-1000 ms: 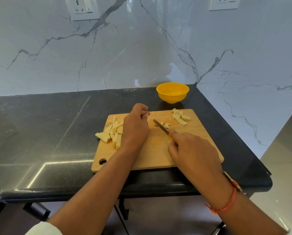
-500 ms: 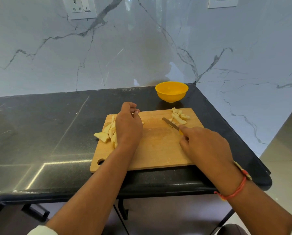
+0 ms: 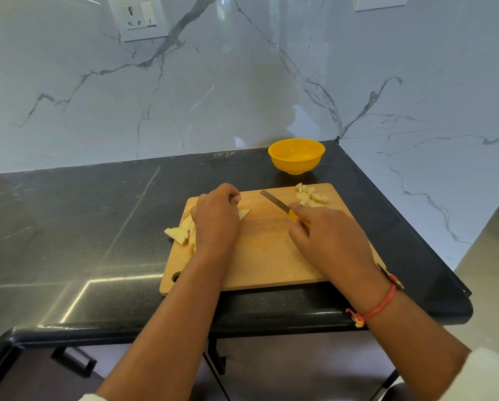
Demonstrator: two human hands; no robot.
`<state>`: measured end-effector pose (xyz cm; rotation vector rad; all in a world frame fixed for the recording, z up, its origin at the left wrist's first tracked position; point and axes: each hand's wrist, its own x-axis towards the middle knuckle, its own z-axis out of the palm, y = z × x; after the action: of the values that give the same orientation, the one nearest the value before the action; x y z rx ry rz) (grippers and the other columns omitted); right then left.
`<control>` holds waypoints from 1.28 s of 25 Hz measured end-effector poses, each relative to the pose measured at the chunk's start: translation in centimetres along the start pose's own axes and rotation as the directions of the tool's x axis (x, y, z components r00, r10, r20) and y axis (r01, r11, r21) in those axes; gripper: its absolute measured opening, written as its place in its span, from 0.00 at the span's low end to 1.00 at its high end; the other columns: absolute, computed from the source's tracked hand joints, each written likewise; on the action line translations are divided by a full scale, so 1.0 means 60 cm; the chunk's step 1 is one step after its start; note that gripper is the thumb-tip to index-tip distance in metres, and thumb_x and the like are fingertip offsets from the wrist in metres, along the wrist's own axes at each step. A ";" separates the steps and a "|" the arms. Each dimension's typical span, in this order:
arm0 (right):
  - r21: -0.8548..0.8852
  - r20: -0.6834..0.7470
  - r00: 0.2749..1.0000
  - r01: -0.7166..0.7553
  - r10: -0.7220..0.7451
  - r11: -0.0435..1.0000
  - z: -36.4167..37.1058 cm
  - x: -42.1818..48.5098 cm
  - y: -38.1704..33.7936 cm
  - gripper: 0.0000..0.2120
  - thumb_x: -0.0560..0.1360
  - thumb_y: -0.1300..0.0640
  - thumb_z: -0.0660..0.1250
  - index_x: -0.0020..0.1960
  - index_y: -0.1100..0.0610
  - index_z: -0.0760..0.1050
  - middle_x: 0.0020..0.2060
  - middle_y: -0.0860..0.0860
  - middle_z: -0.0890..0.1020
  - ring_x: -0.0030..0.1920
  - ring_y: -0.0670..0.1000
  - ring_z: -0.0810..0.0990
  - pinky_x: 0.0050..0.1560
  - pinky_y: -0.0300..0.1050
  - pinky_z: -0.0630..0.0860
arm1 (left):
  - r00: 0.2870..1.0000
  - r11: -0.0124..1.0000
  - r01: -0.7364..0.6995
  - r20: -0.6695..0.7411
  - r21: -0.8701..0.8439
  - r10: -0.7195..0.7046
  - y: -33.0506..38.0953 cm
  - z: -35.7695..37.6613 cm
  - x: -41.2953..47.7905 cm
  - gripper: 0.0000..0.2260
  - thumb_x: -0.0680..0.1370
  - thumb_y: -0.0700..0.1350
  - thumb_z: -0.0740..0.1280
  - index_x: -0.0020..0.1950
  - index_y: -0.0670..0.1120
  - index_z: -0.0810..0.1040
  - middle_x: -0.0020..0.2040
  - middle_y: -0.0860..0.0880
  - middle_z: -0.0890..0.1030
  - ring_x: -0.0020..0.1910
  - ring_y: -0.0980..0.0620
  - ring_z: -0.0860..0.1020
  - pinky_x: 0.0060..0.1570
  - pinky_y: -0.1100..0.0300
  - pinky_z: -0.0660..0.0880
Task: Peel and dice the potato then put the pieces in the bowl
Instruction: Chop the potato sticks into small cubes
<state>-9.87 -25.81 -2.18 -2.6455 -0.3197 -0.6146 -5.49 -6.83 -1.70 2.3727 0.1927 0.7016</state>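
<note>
Your left hand (image 3: 216, 221) lies knuckles-up over the left part of the wooden cutting board (image 3: 265, 256), its fingers curled down toward the board's far edge. It covers most of the potato wedges (image 3: 179, 234). Several of them show at its left side, and the outermost one hangs over the board's left edge. The pale tip of one more potato strip (image 3: 244, 213) pokes out from under the hand on its right side, flat on the board. Whether your fingers actually pinch a strip or only rest on the heap is hidden by the back of the hand.

Your right hand (image 3: 332, 241) is closed round the yellow handle of the knife (image 3: 275, 201), with the index finger reaching forward toward the blade. The blade points to the board's far left, over the bare middle of the board, apart from both lots of potato. I cannot tell whether its edge touches the wood.

The diced potato pieces (image 3: 310, 196) sit in a small pile at the board's far right corner, just beyond your right fingertips.

The yellow bowl (image 3: 296, 157) stands on the black countertop (image 3: 83, 221) just behind the board's far edge, near that pile; no pieces can be seen inside it.

A red thread bracelet (image 3: 378, 306) circles your right wrist, on the near side of the board.
</note>
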 end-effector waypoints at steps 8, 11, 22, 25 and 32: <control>0.074 -0.019 0.999 -0.026 0.028 0.997 0.018 0.000 0.018 0.19 0.78 0.46 0.59 0.69 0.43 0.74 0.29 0.37 0.69 0.29 0.42 0.71 0.27 0.34 0.62 | 0.933 0.831 -0.210 0.359 0.516 0.013 0.004 -0.041 0.032 0.18 0.75 0.61 0.70 0.63 0.57 0.80 0.67 0.52 0.72 0.66 0.46 0.66 0.59 0.48 0.64; 0.063 -0.001 1.000 -0.030 0.030 0.998 0.019 0.000 0.018 0.19 0.79 0.46 0.59 0.69 0.42 0.73 0.30 0.38 0.69 0.30 0.42 0.72 0.27 0.35 0.64 | 0.900 0.807 -0.282 0.434 0.519 0.035 0.003 -0.037 0.032 0.16 0.76 0.58 0.70 0.63 0.59 0.80 0.68 0.54 0.71 0.68 0.47 0.65 0.60 0.48 0.62; 0.039 -0.012 0.999 -0.042 0.043 0.998 0.020 -0.001 0.014 0.19 0.79 0.44 0.59 0.70 0.42 0.72 0.33 0.39 0.71 0.30 0.41 0.71 0.27 0.32 0.62 | 0.914 0.834 -0.298 0.391 0.465 0.108 0.003 -0.012 0.023 0.12 0.81 0.48 0.67 0.59 0.65 0.81 0.57 0.57 0.80 0.63 0.51 0.67 0.52 0.52 0.56; 0.018 -0.018 0.999 -0.042 0.042 0.999 0.022 -0.001 0.013 0.19 0.79 0.44 0.59 0.69 0.42 0.73 0.34 0.39 0.71 0.30 0.41 0.70 0.27 0.33 0.62 | 0.930 0.874 -0.294 0.328 0.388 0.167 0.009 -0.004 0.016 0.10 0.79 0.50 0.69 0.59 0.61 0.82 0.53 0.58 0.82 0.61 0.53 0.69 0.54 0.51 0.58; 0.006 -0.009 0.999 -0.036 0.036 0.999 0.022 0.000 0.011 0.19 0.79 0.45 0.60 0.70 0.44 0.73 0.36 0.41 0.75 0.30 0.40 0.68 0.28 0.33 0.62 | 0.951 0.941 -0.258 0.230 0.220 0.207 0.029 0.019 -0.005 0.12 0.77 0.55 0.70 0.60 0.56 0.81 0.53 0.57 0.83 0.59 0.54 0.76 0.57 0.51 0.64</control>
<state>-9.16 -25.83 -3.50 -2.6356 -0.2706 -0.6134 -5.20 -8.87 -1.47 2.7190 -0.0988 0.5620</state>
